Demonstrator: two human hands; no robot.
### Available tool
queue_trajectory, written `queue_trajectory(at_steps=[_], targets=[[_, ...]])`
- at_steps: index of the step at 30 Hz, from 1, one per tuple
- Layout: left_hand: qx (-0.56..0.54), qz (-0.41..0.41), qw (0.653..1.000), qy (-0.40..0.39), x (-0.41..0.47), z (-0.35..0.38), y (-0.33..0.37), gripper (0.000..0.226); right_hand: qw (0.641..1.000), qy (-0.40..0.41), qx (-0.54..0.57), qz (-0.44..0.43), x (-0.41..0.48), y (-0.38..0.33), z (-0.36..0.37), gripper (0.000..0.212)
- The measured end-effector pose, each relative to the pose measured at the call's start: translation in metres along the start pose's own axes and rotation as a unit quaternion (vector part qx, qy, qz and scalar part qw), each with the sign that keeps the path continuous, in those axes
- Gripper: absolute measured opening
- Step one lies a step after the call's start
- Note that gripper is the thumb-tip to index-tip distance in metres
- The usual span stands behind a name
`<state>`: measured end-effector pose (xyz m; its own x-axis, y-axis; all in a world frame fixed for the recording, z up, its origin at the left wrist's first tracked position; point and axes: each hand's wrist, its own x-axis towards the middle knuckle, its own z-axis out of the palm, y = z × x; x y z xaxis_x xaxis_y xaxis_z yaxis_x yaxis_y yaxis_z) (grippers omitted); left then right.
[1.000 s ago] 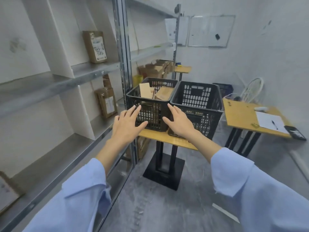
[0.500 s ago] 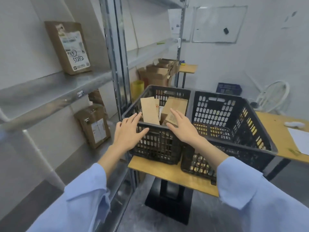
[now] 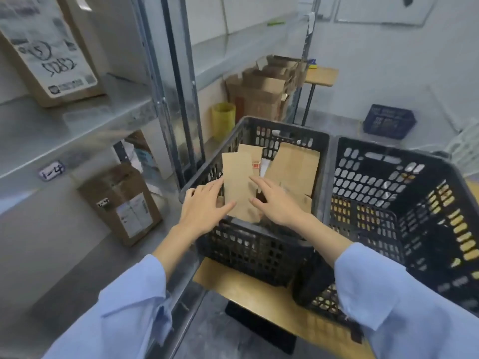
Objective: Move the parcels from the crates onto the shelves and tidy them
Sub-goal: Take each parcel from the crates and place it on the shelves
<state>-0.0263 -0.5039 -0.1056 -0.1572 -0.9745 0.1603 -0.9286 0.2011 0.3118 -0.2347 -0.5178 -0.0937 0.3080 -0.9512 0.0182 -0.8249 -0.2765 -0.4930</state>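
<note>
parcel [image 3: 239,177] stands upright in the left crate [image 3: 248,252], between the left hand [image 3: 204,209] and the right hand [image 3: 278,204], both flat-fingered and spread, clasping nothing yet. squeezed unevenly, it could slip down or topple onto the second parcel [image 3: 293,167] just beyond the right hand

Two black plastic crates [image 3: 259,244] with rows of oval slots stand on a tan wooden worktop [image 3: 246,286]. Plain brown flat paper parcels [image 3: 239,182] lie in the left one; one carries a small red mark [image 3: 256,165]. Brown cardboard boxes [image 3: 114,182] with white labels [image 3: 133,212], inked in black, sit on grey metal shelves [image 3: 77,125]. Sleeves [image 3: 124,314] pale blue; round bin [image 3: 223,117] yellow; far plastic crate [image 3: 388,121] dark blue.
</note>
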Motion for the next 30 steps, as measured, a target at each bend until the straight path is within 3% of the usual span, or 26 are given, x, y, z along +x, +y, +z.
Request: queue_trajectory(at_steps=[6, 13, 25, 30], targets=[[-0.019, -0.016, 1.000, 0.001, 0.026, 0.012, 0.008, 0.076, 0.997, -0.047, 0.058, -0.007, 0.040, 0.021, 0.008, 0.065], [-0.099, -0.015, 0.995, -0.021, 0.064, 0.019, 0.011, 0.078, 0.985, -0.027, 0.173, -0.001, 0.081, 0.038, -0.001, 0.066], [-0.201, -0.034, 0.976, -0.080, 0.071, 0.022, -0.003, 0.101, 0.966, -0.080, 0.247, 0.014, 0.088, 0.060, -0.003, 0.080], [-0.256, -0.052, 0.962, -0.075, 0.069, 0.024, -0.002, 0.103, 0.965, -0.080, 0.248, 0.025, 0.083, 0.055, -0.001, 0.067]])
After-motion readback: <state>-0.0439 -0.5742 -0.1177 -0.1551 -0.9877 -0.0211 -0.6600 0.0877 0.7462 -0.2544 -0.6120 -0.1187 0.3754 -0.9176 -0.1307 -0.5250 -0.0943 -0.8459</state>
